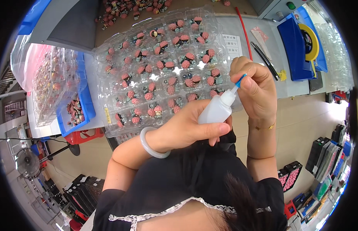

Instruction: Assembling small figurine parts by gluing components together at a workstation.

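Observation:
My left hand (190,125) is wrapped round a white plastic squeeze bottle (215,111), tilted with its nozzle toward the upper right. At the nozzle's end, my right hand (257,86) pinches a small blue tip piece (241,81) between thumb and fingers. Whether it is a cap or a needle tip I cannot tell. Beyond the hands lies a clear plastic blister tray (142,87), its pockets filled with small figurines (163,64) in pink and grey-green.
Loose pink figurines (134,8) are heaped at the back. To the left are more filled trays (52,82) and a blue bin (88,109) of figurines. Toward the right lie black pens (265,59), a red stick (243,30), a blue holder (288,46) and a yellow tape roll (310,42).

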Tool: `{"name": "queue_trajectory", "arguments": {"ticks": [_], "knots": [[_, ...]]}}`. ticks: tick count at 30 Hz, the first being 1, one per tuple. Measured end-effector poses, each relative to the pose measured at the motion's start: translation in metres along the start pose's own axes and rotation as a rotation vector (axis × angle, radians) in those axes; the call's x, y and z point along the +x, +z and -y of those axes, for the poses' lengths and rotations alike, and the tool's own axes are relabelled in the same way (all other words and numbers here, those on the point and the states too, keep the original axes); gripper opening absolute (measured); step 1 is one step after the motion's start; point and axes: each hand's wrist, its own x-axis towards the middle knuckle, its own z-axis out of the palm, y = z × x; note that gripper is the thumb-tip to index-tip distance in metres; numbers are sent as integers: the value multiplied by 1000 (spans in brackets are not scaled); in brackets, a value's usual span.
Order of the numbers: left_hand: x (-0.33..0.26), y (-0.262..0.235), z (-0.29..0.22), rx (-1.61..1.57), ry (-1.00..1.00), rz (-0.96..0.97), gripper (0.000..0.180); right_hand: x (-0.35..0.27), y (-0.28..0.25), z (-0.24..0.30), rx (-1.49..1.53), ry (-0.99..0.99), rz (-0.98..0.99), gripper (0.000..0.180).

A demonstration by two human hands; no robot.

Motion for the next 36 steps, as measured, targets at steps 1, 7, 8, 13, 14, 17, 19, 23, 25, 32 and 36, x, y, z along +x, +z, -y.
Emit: {"name": "queue_trajectory", "arguments": {"ticks": [1,7,8,13,14,17,19,23,25,32,36], "knots": [[0,2,-3,98,-24,-88,28,-1,1,0,4,-15,-38,9],[5,-2,13,547,306,-302,29,-8,21,2,-71,-88,-203,5],[5,-3,13,546,307,-301,29,-8,19,2,-72,-87,-203,5],[2,-4,8,309,124,-175,21,-3,10,6,-112,13,-60,24],[1,-5,6,309,126,-176,21,-1,9,6,-113,12,-58,24],[1,-6,3,279,47,-82,28,2,3,5,-54,21,-15,27],[2,-6,4,164,3,-9,33,2,-4,-1,48,9,85,24],[3,-7,5,126,0,6,30,4,-3,-4,37,-12,93,23],[3,-8,5,132,1,1,26,2,-1,-2,46,18,68,23],[5,-5,9,546,127,-201,17,-11,9,8,-141,-9,-57,23],[9,-2,15,721,341,-326,19,-17,20,14,-193,-1,-173,14]]}}
